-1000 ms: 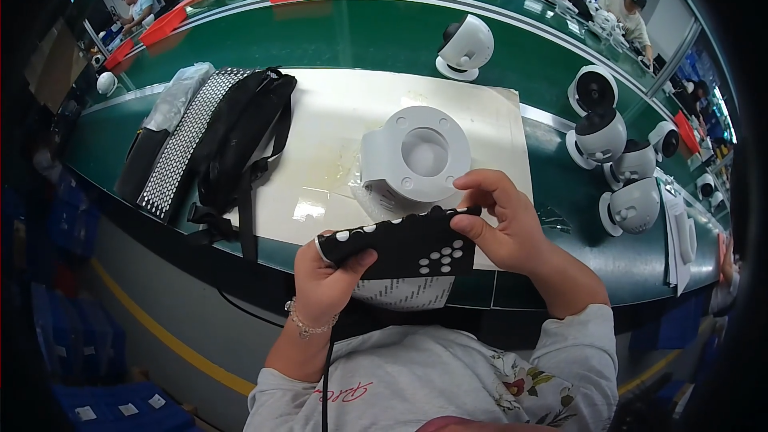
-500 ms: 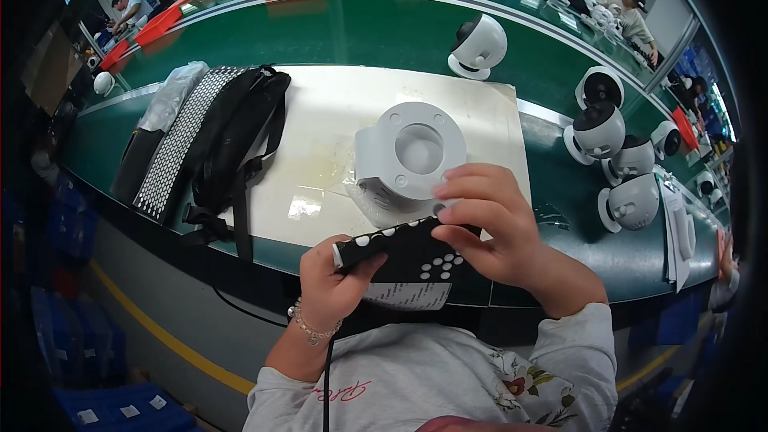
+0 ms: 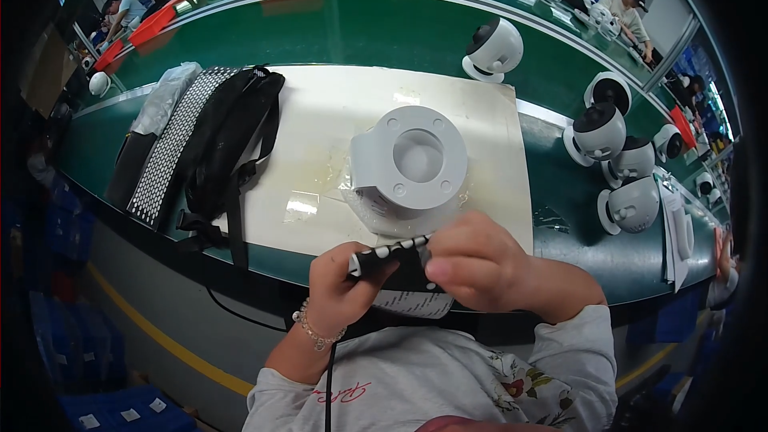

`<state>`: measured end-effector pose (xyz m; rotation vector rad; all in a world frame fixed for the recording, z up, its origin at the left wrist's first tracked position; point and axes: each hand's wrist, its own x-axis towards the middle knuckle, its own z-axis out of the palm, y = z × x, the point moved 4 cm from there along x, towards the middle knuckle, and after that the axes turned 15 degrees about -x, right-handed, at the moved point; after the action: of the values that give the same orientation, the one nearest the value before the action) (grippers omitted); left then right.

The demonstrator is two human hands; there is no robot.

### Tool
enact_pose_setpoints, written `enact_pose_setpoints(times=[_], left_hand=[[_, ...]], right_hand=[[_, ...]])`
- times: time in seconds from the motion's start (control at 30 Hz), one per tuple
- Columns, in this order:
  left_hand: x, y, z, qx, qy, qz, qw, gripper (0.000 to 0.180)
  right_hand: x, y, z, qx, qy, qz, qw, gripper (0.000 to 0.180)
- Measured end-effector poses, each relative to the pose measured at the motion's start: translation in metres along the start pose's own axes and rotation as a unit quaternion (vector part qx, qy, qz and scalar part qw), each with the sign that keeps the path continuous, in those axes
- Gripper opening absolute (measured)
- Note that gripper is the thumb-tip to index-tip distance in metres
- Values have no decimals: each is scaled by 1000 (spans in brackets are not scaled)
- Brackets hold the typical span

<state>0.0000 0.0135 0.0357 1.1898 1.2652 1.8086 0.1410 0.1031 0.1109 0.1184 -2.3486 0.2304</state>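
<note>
My left hand [image 3: 340, 280] is closed on a black sheet of round white pads [image 3: 390, 253], held tilted near the table's front edge. At the sheet's right end my right hand [image 3: 480, 264] is curled closed and partly blurred; its fingers hide that end and whatever they pinch. A printed white backing [image 3: 412, 304] shows below the black sheet. Just beyond my hands, a white round housing [image 3: 458, 152] rests on a clear plastic bag [image 3: 364, 212]. It has a wide central recess and several small round spots around its ring. Neither hand touches it.
A pale board [image 3: 312, 112] covers the middle of the green table. To the left lie a black strap bag [image 3: 236, 128] and a white-dotted strip [image 3: 172, 144]. One white camera [image 3: 494, 48] stands behind the board, several more [image 3: 632, 204] at right. Co-workers sit beyond.
My right hand has come down and nearer, from the housing's edge to the sheet's right end. Its fingers have curled in. The sheet has shifted slightly and its right part is now covered.
</note>
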Motion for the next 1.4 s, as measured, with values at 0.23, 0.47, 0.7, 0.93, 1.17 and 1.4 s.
enact_pose_setpoints(times=[0.23, 0.47, 0.7, 0.93, 1.17, 1.4], left_hand=[[10, 2, 1, 73, -31, 55, 995, 16], [25, 1, 6, 116, -54, 144, 981, 19], [23, -7, 3, 147, -83, 195, 966, 25], [20, -10, 3, 147, -89, 209, 963, 23], [19, -14, 3, 129, -74, 169, 974, 18], [17, -19, 2, 157, -88, 209, 961, 21]], right_hand=[[4, 72, -5, 137, 96, 193, 967, 69], [27, 99, -4, 241, 2, 365, 899, 65], [24, 94, -5, 187, -20, 356, 916, 65], [22, 93, -4, 208, 15, 352, 913, 67], [18, 78, -12, -59, -31, 170, 983, 56], [-3, 129, -27, -78, 81, 236, 965, 61]])
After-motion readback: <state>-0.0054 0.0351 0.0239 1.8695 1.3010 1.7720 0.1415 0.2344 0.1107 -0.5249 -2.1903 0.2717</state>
